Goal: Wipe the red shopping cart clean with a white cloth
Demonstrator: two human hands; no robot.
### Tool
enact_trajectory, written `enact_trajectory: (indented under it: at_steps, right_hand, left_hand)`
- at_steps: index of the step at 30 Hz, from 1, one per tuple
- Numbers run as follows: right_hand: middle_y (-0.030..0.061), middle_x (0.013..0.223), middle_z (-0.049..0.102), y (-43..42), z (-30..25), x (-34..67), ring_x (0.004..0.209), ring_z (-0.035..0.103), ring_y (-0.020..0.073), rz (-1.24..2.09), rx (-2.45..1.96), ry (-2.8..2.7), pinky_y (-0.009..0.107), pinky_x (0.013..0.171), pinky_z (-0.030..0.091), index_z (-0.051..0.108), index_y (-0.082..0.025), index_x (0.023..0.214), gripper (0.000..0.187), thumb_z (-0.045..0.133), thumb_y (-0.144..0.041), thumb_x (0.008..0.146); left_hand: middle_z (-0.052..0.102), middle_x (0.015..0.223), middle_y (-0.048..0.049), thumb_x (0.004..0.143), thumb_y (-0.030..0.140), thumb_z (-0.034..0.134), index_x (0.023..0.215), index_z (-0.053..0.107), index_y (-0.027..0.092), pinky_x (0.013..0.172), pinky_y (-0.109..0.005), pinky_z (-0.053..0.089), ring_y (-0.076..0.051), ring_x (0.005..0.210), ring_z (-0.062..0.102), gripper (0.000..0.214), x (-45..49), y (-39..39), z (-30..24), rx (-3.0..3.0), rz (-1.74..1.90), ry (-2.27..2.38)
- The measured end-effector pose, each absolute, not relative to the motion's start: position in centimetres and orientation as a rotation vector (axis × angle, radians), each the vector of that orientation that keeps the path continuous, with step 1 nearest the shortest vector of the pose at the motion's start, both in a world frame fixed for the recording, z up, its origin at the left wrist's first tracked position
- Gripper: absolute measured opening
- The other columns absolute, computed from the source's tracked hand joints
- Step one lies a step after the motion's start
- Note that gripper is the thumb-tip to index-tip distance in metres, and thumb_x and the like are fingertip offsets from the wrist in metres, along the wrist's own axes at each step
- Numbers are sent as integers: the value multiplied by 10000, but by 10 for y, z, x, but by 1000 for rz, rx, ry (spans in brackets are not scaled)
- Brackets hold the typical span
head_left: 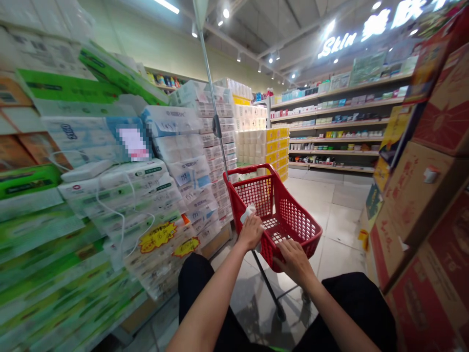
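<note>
Left grip [251, 232] presses a white cloth [248, 212] onto the rim of the red basket [293, 220]. Right grip [295, 259] is closed over the near rim. Wiping appears early: the interior beyond both grips probably remains.

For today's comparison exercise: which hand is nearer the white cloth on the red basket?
Left. The left hand lies on the white cloth; the right hand rests on the red basket's near rim, apart from it.
</note>
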State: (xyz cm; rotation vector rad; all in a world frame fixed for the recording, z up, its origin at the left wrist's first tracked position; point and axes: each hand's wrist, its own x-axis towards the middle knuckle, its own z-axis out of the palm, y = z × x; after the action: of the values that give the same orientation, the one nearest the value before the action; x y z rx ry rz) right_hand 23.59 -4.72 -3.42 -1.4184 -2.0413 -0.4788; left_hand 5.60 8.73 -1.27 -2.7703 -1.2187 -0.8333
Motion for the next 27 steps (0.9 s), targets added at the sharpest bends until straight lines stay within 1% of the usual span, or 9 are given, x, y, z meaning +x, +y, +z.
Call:
enact_trajectory:
  at_steps: [2, 3, 4, 6, 9, 16, 20, 22, 27]
  right_hand:
    - [58, 1095, 616, -47, -29, 255, 1041, 517, 238, -485, -1336, -2098, 379, 912, 348, 552, -251, 1152, 374, 638, -385, 813]
    - [59, 1124, 611, -46, -27, 266, 1064, 512, 243, -506, -1326, -2098, 392, 934, 339, 549, -258, 1164, 403, 645, -408, 803]
    - [57, 1109, 616, -45, -25, 278, 1056, 517, 245, -534, -1330, -2092, 400, 941, 332, 567, -260, 1121, 380, 649, -435, 794]
    - [38, 973, 636, -40, -23, 297, 952, 539, 225, -562, -1365, -2092, 389, 917, 337, 591, -254, 964, 281, 648, -468, 791]
    - [13, 822, 613, -31, -26, 309, 826, 526, 193, -567, -1420, -2114, 351, 848, 344, 557, -240, 834, 263, 629, -492, 810]
    - [15, 813, 596, -22, -31, 295, 817, 505, 195, -584, -1458, -2108, 343, 817, 324, 534, -232, 828, 290, 602, -514, 833]
    - [25, 803, 593, -23, -31, 281, 826, 504, 207, -610, -1467, -2067, 350, 829, 322, 538, -231, 827, 278, 623, -495, 819]
    - [31, 810, 593, -24, -32, 269, 840, 503, 215, -612, -1490, -2031, 359, 849, 318, 550, -229, 856, 277, 623, -494, 819]
    - [47, 863, 609, -29, -33, 237, 859, 511, 223, -583, -1542, -1978, 381, 877, 320, 575, -219, 916, 259, 629, -455, 825]
  left_hand:
    - [463, 1356, -34, 958, 234, 289, 1083, 506, 218, 1178, -441, 219, -180, 1430, 171, 251, 52, 91, -13, -2789, -837, -1221]
    - [475, 1341, -37, 953, 226, 286, 1071, 508, 216, 1177, -433, 228, -176, 1428, 180, 251, 50, 93, -12, -2800, -834, -1223]
    - [485, 1327, -40, 948, 216, 284, 1065, 507, 212, 1177, -429, 232, -173, 1425, 190, 252, 48, 96, -11, -2807, -832, -1230]
    - [493, 1312, -48, 942, 200, 278, 1071, 503, 204, 1181, -430, 225, -174, 1422, 203, 260, 44, 100, -10, -2813, -830, -1255]
    - [493, 1306, -53, 939, 186, 278, 1067, 500, 200, 1184, -448, 206, -185, 1426, 191, 256, 42, 96, -11, -2799, -854, -1290]
    - [420, 1365, -63, 918, 207, 348, 1119, 468, 206, 1192, -496, 144, -226, 1440, 119, 233, 50, 23, -30, -2793, -936, -1200]
    - [398, 1380, -94, 861, 268, 469, 1255, 401, 194, 1184, -547, 125, -289, 1439, 82, 406, 57, -14, -40, -2770, -934, -1177]
    - [424, 1355, -87, 852, 261, 475, 1276, 393, 201, 1185, -542, 131, -285, 1429, 125, 435, 54, -17, -40, -2738, -927, -1194]
    - [547, 1202, -34, 915, 244, 390, 1152, 506, 239, 1182, -458, 189, -213, 1285, 388, 264, 24, 8, -20, -2731, -787, -1140]
